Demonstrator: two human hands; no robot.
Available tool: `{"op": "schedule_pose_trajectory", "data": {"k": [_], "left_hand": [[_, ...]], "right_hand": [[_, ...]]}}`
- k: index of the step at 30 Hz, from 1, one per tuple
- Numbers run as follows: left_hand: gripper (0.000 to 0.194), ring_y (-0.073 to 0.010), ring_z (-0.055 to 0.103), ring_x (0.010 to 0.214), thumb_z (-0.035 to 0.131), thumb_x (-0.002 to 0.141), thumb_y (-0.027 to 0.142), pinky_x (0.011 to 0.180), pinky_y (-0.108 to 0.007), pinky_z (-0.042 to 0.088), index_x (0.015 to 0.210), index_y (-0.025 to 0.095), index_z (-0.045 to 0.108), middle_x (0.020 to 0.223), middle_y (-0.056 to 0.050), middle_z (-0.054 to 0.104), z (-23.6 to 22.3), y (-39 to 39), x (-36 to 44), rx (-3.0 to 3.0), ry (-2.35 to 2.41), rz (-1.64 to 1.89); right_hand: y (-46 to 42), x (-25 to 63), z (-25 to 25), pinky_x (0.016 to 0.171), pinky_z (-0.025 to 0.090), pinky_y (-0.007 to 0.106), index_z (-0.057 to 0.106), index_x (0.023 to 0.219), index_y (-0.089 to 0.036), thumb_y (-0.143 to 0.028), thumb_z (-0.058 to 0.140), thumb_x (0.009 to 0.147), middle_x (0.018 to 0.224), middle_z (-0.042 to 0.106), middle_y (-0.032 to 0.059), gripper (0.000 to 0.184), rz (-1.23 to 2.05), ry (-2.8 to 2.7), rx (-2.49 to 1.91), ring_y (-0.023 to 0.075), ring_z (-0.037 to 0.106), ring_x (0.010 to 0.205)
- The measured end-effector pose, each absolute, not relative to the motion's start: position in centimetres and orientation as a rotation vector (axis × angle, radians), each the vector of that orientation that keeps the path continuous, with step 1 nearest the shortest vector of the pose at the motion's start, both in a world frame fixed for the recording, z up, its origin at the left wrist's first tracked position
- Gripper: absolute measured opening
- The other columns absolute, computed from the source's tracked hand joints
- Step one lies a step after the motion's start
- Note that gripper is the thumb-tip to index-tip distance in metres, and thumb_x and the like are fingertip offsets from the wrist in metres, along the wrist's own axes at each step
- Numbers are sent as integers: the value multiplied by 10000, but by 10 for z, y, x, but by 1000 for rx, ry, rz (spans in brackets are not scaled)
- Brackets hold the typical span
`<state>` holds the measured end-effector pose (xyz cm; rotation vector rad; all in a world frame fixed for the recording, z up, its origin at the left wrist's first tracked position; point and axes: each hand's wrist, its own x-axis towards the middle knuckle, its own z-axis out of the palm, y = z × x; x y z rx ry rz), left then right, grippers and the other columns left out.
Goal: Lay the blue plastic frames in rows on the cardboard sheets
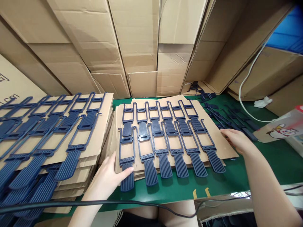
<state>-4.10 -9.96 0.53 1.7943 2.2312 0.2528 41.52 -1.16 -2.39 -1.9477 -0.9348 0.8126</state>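
Dark blue moulded plastic frames with ribbed handle ends lie in two overlapping rows on a brown cardboard sheet. That sheet tops a low stack on the green mat. My left hand grips the sheet's near left edge, its fingers beside the ribbed end of the front-left frame. My right hand holds the sheet's right edge, with its fingertips near the rightmost frame. A taller cardboard stack to the left carries more rows of the same frames.
Flattened cardboard boxes stand as a wall behind the mat. Loose blue frames lie on the green mat at right. A white cable, a printed plastic bag and a black cable also lie nearby.
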Motion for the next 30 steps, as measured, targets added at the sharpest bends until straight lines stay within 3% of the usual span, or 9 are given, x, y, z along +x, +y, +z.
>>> {"op": "schedule_pose_trajectory", "data": {"k": [3, 5, 8, 10, 13, 16, 20, 23, 30], "left_hand": [[939, -275, 275, 1248, 501, 617, 598, 1030, -366, 224, 1328, 35, 257, 1367, -162, 283, 4, -99, -48, 1786, 2164, 333], [907, -280, 366, 1189, 517, 617, 598, 990, -361, 291, 1315, 64, 292, 1314, -159, 370, 6, -99, -50, 1747, 2054, 459], [806, -233, 582, 829, 433, 668, 640, 719, -333, 461, 1282, 126, 346, 1059, -121, 565, 9, -99, -48, 1480, 1973, 707], [751, -163, 536, 547, 398, 685, 651, 517, -284, 439, 1239, 144, 400, 801, -64, 598, 10, -99, -49, 1270, 1972, 846], [665, -111, 424, 440, 491, 663, 604, 426, -223, 375, 1139, 139, 486, 547, 23, 479, 5, -95, -56, 1162, 1836, 991], [585, -104, 452, 494, 595, 609, 547, 435, -200, 390, 1016, 130, 545, 581, 21, 486, -1, -92, -64, 1099, 1680, 1109], [452, -123, 564, 641, 651, 602, 469, 611, -212, 469, 910, 155, 550, 729, -21, 588, 1, -91, -60, 952, 1546, 1099], [334, -110, 578, 639, 661, 629, 375, 553, -172, 454, 857, 181, 513, 727, -10, 604, 8, -91, -50, 845, 1455, 1047], [423, -132, 590, 583, 583, 726, 251, 472, -221, 474, 1124, 200, 447, 762, -28, 617, 14, -91, -35, 863, 1319, 873]], "right_hand": [[-12, 416, -21, 436, 396, 194, 587, 896, -158, -336, 507, 737, 815, 621, 87, 253, 932, -874, -1891, 129, 558, 550], [-12, 417, -20, 450, 396, 183, 582, 874, -158, -299, 495, 752, 808, 614, 88, 205, 969, -853, -1871, 114, 550, 548], [-10, 417, -17, 443, 388, 185, 583, 834, -161, -275, 497, 761, 774, 607, 88, 161, 1009, -841, -1871, 112, 541, 530], [-9, 415, -16, 439, 393, 205, 582, 827, -161, -311, 540, 746, 776, 608, 98, 176, 1055, -835, -1874, 133, 550, 536], [-8, 413, -15, 476, 436, 272, 565, 801, -154, -349, 609, 700, 799, 612, 129, 223, 1181, -829, -1850, 198, 580, 578], [-9, 415, -16, 502, 458, 333, 521, 759, -168, -330, 607, 707, 761, 609, 128, 191, 1258, -792, -1821, 232, 582, 565], [-19, 421, -17, 563, 480, 368, 473, 749, -197, -302, 570, 742, 763, 605, 104, 143, 1316, -746, -1757, 232, 589, 587], [-31, 426, -16, 619, 489, 387, 498, 811, -210, -265, 555, 751, 858, 605, 125, 99, 1396, -696, -1673, 243, 603, 654], [-56, 432, -16, 620, 496, 455, 482, 1049, -337, -234, 569, 721, 1035, 568, 115, 355, 1482, -662, -1554, 302, 601, 739]]}}
